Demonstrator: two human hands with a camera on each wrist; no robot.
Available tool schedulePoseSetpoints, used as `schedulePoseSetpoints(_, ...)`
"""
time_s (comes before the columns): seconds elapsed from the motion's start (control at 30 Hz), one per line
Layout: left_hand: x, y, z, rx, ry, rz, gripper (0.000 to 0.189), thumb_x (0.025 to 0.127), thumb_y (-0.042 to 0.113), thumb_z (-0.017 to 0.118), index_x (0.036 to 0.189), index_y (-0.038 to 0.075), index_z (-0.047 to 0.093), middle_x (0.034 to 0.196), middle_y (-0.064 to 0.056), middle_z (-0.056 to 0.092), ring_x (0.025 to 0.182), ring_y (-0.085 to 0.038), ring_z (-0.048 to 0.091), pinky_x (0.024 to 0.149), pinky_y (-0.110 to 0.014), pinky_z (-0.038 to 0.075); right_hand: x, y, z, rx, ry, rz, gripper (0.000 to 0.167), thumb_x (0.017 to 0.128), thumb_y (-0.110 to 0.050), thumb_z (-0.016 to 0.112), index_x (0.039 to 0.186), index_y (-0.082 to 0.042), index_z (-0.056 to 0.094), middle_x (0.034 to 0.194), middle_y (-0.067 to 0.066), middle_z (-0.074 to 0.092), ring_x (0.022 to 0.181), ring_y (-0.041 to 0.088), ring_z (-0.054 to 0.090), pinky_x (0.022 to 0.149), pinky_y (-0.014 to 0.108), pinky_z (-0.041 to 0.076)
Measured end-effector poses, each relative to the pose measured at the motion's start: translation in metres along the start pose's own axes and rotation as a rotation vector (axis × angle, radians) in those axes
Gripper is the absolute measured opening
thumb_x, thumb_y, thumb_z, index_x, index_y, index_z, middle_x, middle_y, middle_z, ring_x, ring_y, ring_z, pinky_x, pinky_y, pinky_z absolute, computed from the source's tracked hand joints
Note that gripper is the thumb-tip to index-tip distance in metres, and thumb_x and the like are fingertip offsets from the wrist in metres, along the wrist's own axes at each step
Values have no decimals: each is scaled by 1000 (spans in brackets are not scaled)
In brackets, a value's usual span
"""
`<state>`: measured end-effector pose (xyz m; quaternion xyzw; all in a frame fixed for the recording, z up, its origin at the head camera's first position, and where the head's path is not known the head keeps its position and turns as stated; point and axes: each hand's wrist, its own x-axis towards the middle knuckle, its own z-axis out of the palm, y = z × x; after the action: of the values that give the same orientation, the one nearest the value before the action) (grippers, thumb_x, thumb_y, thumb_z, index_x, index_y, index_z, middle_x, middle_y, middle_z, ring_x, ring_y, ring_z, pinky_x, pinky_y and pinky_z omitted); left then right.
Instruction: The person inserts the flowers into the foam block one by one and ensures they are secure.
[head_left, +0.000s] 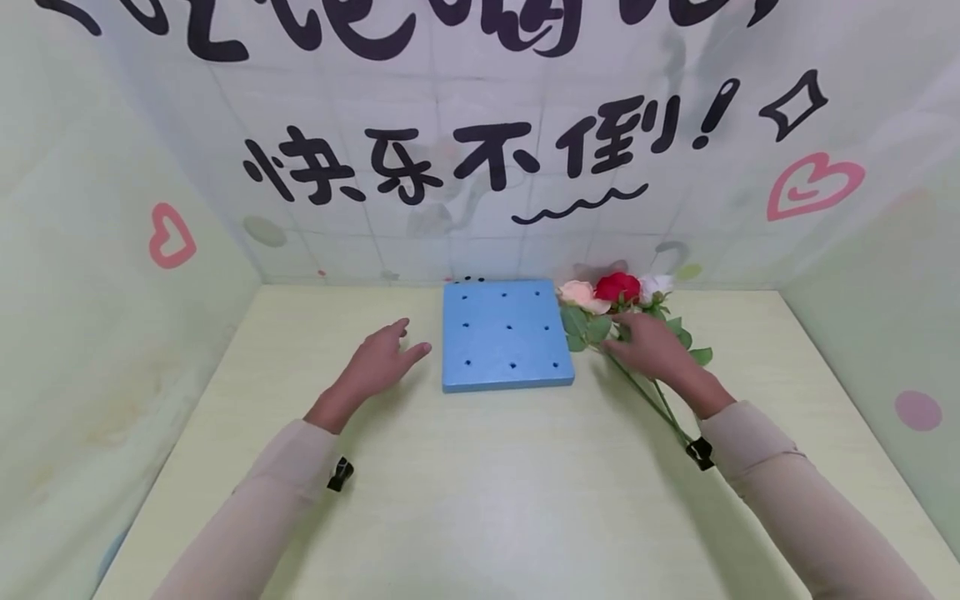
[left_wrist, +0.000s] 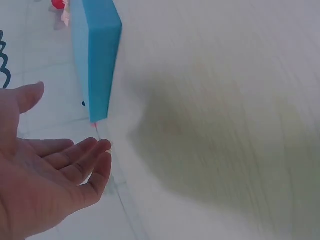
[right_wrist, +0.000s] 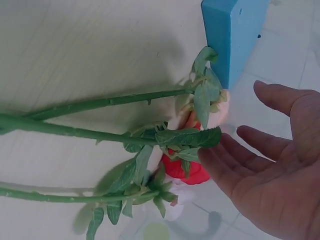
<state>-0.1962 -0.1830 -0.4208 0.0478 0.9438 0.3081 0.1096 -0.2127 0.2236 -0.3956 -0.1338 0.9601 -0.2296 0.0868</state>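
Observation:
A light-blue block (head_left: pixel 510 342) with rows of small dark holes in its face stands near the back wall. To its left, my left hand (head_left: pixel 378 360) hovers with thumb and fingers spread, holding nothing. Three artificial roses lie right of the block: a pink rose (head_left: pixel 581 296), a red rose (head_left: pixel 618 287) and a white rose (head_left: pixel 657 286). Over their leaves is my right hand (head_left: pixel 652 346), its fingers loosely extended. In the right wrist view, those fingertips come close to a green leaf (right_wrist: pixel 192 137) under the red bloom; I cannot tell whether they touch.
The pale tabletop (head_left: pixel 495 500) extends toward me. A printed white cloth wall (head_left: pixel 450 242) rises behind the block and the blooms. Green stems (head_left: pixel 648 396) run toward my right sleeve. Small black pieces sit beside both sleeves.

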Motion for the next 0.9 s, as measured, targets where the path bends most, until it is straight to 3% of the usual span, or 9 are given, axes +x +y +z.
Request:
schedulePoseSetpoints(0.17,8,14,5,-118,-13,-108,71,98,42,52,150,0,28,141,-24,47,124,-39,51,99,-51,45,9,2,1,17,-15,29,45,94,-23,58,126,10,58,119,27,63,111,41,59,92,53,48)
schedulePoseSetpoints(0.33,13,23,10,-284,-54,-207,71,98,41,53,151,1,29,142,-22,47,124,-36,52,100,-50,44,18,4,2,24,-38,54,41,94,-22,59,119,10,63,120,26,64,111,41,60,93,52,48)
schedulePoseSetpoints(0.47,14,28,14,-387,-88,-240,69,98,38,54,151,1,28,138,-20,51,116,-32,56,98,-46,46,22,7,3,6,-80,60,27,90,-19,61,90,5,72,84,15,70,72,26,61,68,37,51)
schedulePoseSetpoints(0.53,14,31,17,-414,-99,-265,68,98,36,54,151,2,29,134,-18,53,111,-30,57,95,-42,49,25,9,7,18,-107,69,24,87,-17,61,68,-3,65,62,2,56,57,15,45,56,29,40)
schedulePoseSetpoints(0.6,15,33,20,-430,-104,-286,68,97,35,55,151,2,29,131,-18,54,107,-28,57,91,-38,51,28,13,11,24,-125,80,30,84,-15,61,56,-10,50,53,-6,38,52,10,31,51,26,30)
schedulePoseSetpoints(0.67,15,34,23,-415,-106,-295,67,97,34,56,151,2,30,130,-17,55,105,-27,57,89,-36,52,30,15,15,27,-121,96,31,81,-12,61,55,-14,43,54,-6,31,52,10,29,51,26,27)
schedulePoseSetpoints(0.73,16,34,26,-395,-104,-296,67,97,33,56,150,2,30,128,-18,56,101,-27,58,85,-35,52,31,17,19,13,-106,116,23,79,-10,59,57,-10,50,55,-4,39,53,12,33,51,27,30)
schedulePoseSetpoints(0.8,16,35,28,-375,-96,-291,67,97,32,57,150,1,30,125,-19,57,96,-26,58,83,-35,52,31,17,22,-4,-94,129,12,78,-8,58,68,-5,65,64,1,55,58,15,45,54,28,37)
schedulePoseSetpoints(0.9,18,35,31,-361,-86,-289,67,97,31,58,150,0,31,123,-19,57,91,-26,59,81,-36,52,31,16,25,-15,-102,153,21,80,-7,57,90,0,74,88,12,70,73,22,59,64,33,48)
